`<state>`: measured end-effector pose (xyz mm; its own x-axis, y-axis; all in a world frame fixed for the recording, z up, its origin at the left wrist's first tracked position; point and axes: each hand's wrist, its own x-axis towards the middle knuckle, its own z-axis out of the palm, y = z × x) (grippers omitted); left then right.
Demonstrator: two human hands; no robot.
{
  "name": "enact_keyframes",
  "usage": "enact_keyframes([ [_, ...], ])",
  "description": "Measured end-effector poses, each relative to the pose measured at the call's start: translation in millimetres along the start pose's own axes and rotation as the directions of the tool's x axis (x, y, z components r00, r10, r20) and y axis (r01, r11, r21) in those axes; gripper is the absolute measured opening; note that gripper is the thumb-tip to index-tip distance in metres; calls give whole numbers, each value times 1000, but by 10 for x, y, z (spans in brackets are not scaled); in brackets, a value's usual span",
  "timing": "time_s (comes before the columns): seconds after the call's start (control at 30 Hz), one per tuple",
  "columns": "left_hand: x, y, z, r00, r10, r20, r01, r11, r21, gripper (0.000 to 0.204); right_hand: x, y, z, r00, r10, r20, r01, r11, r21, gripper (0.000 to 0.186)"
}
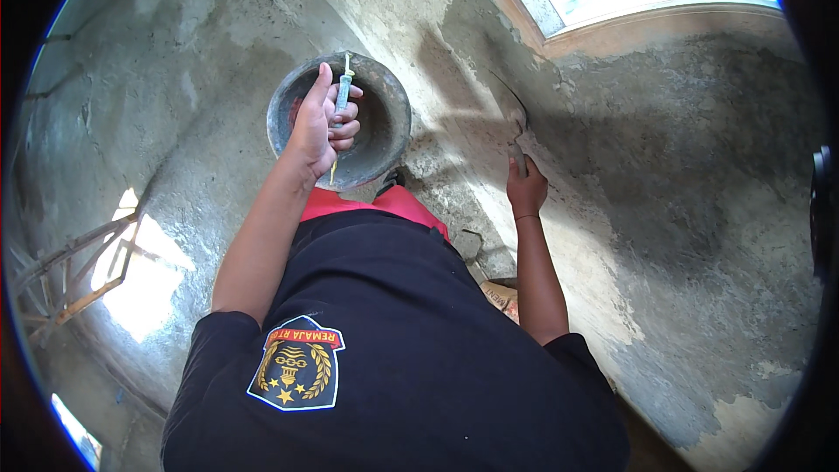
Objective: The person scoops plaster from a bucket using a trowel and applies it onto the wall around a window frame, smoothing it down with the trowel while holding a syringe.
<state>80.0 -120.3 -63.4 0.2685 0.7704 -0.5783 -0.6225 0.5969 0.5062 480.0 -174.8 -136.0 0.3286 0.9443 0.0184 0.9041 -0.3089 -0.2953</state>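
Observation:
My left hand (325,127) is closed round the grip of a bucket handle (343,92), its thumb pointing up along it. Below the hand is the round dark bucket (398,127); its inside is shaded, and I cannot tell what it holds. To the right, my right hand (527,186) is wrapped round the handle of a trowel (516,156). The trowel's thin blade shows nearly edge-on, close to the grey plastered wall (594,149). Whether the blade touches the wall is hard to tell.
A window frame (559,31) cuts into the wall at the upper right. Beside my right forearm lies part of a brown paper bag (500,297). At the left stands a wooden frame (96,240) by a sunlit patch. Rough grey cement surfaces (192,79) surround me.

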Motion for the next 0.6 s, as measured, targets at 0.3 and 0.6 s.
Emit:
enact_keyframes([
  [0.3, 61, 3, 100, 1000, -13, 10, 13, 1000, -3, 70, 184, -107, 192, 998, 39, 51, -35, 996, -78, 31],
  [0.6, 60, -39, 100, 999, -30, 19, 30, 999, 20, 70, -75, -188, -29, 996, 82, 31, -84, 995, 60, 30],
])
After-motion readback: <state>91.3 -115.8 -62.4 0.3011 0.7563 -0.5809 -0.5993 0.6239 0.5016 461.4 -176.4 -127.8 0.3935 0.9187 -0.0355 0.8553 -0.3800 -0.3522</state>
